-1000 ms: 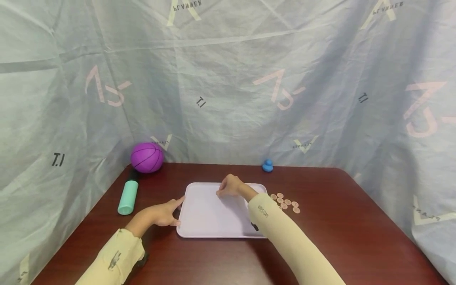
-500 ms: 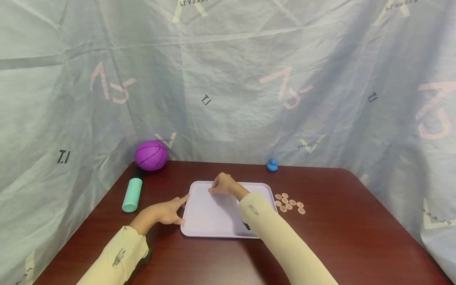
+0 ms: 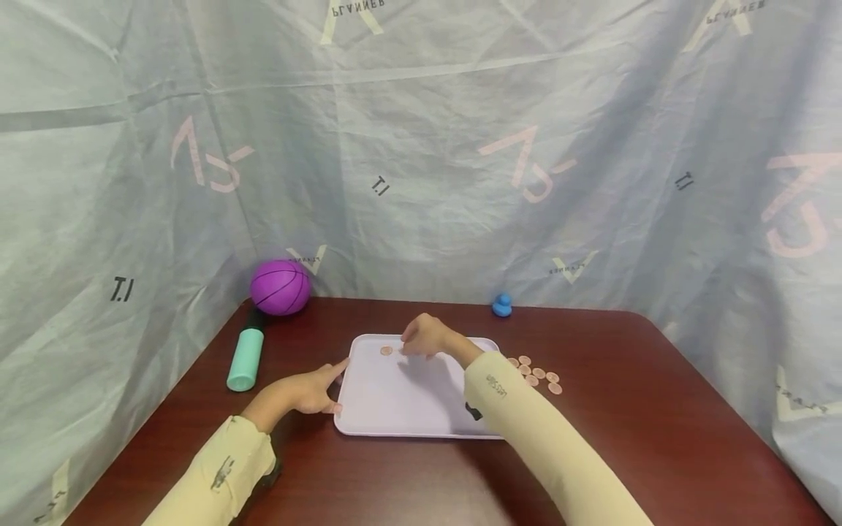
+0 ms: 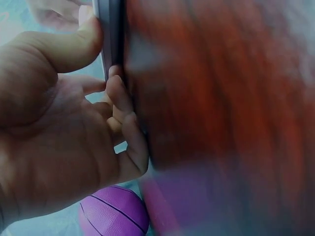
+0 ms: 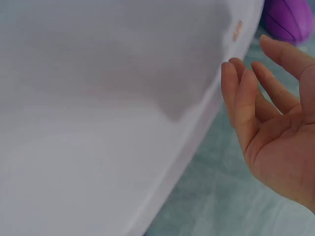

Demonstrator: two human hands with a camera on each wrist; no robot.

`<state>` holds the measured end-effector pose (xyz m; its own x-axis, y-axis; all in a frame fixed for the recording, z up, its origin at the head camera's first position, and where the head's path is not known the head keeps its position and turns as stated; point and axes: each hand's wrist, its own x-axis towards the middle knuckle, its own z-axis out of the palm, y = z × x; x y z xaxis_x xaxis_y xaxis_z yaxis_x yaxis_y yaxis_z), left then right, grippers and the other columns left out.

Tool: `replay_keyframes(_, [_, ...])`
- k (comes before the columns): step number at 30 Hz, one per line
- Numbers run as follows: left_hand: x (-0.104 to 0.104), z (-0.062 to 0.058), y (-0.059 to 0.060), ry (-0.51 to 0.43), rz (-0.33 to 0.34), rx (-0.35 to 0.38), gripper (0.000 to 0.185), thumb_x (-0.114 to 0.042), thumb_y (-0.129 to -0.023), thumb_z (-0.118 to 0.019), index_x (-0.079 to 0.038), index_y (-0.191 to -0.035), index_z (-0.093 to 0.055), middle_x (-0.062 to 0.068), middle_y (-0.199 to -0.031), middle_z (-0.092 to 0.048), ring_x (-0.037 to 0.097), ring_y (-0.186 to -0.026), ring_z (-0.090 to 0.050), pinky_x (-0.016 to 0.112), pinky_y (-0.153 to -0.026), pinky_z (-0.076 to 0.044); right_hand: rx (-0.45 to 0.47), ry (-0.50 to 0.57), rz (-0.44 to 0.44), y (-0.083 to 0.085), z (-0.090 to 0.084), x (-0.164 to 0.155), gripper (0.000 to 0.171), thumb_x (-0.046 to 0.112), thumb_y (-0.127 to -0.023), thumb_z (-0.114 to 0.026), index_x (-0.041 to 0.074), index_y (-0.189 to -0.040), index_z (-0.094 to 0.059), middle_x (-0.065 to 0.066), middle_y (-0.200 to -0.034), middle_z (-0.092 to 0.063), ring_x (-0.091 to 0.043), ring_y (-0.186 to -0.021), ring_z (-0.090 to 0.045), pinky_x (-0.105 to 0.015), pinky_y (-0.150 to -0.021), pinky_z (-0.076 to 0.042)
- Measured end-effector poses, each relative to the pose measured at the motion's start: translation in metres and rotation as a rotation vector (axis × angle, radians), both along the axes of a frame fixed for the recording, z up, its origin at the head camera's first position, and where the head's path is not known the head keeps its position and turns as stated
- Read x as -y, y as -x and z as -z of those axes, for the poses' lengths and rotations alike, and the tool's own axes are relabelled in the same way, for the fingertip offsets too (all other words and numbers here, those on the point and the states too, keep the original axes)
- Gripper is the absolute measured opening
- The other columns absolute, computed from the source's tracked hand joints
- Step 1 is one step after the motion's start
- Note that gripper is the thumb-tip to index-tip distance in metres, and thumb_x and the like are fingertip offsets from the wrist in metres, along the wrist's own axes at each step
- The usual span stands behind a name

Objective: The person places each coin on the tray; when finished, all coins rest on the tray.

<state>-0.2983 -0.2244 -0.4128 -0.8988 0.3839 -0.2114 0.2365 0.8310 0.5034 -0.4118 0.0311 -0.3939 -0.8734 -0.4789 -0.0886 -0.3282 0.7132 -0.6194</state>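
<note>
**Lavender tray, one coin down**

Lavender plastic tray lay at table centre on the dark red table. One copper coin sat alone on the tray floor near its 12 o'clock edge, toward the far-left corner. Right hand hovered just at 3 o'clock of that coin, fingers relaxed and spread in the right wrist view, gripping nothing. Left hand was at the tray's 9 o'clock rim; the left wrist view showed thumb on top and fingers under the edge, pinching it. Loose pile of coins lay on the table at 3 o'clock of the tray, just beside it. Purple ball and teal cylinder sat at 10 o'clock, blue duck at 1 o'clock.
</note>
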Motion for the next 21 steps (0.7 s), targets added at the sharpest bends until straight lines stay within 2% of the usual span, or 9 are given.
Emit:
replay_keyframes(7, [0.0, -0.001, 0.0, 0.017, 0.0, 0.006, 0.093, -0.015, -0.084, -0.078, 0.005, -0.155, -0.02, 0.014, -0.127, -0.052, 0.031, -0.12, -0.048, 0.052, -0.11, -0.034, 0.003, 0.023, -0.051, -0.017, -0.016, -0.044, 0.032, 0.016, -0.085, -0.077, 0.0, -0.111, -0.071, -0.006, -0.097, -0.074, -0.015, -0.078, -0.067, -0.035, -0.056, -0.057])
replay_keyframes(13, [-0.001, -0.001, 0.001, 0.021, 0.017, 0.01, 0.093, -0.013, -0.084, -0.078, 0.006, -0.154, -0.02, 0.015, -0.126, -0.052, 0.031, -0.12, -0.049, 0.052, -0.11, -0.034, -0.033, 0.072, -0.101, -0.033, -0.022, -0.09, 0.03, 0.02, -0.088, -0.075, 0.003, -0.111, -0.071, -0.01, -0.109, -0.073, -0.017, -0.088, -0.069, -0.035, -0.057, -0.057])
replay_keyframes(16, [-0.001, -0.001, 0.0, 0.015, 0.022, 0.007, 0.093, -0.013, -0.084, -0.079, 0.006, -0.154, -0.02, 0.015, -0.125, -0.052, 0.031, -0.12, -0.049, 0.052, -0.109, -0.034, -0.071, 0.076, -0.112, -0.042, -0.023, -0.114, 0.028, 0.022, -0.089, -0.074, 0.004, -0.111, -0.071, -0.009, -0.108, -0.073, -0.019, -0.09, -0.068, -0.034, -0.058, -0.057])
replay_keyframes(21, [0.0, 0.0, -0.001, 0.008, 0.028, -0.011, 0.094, -0.014, -0.083, -0.08, 0.007, -0.153, -0.022, 0.014, -0.123, -0.054, 0.032, -0.119, -0.05, 0.052, -0.108, -0.036, -0.14, 0.076, -0.098, -0.052, -0.021, -0.149, 0.027, 0.022, -0.088, -0.074, 0.004, -0.109, -0.072, -0.002, -0.099, -0.074, -0.017, -0.088, -0.067, -0.032, -0.071, -0.054])
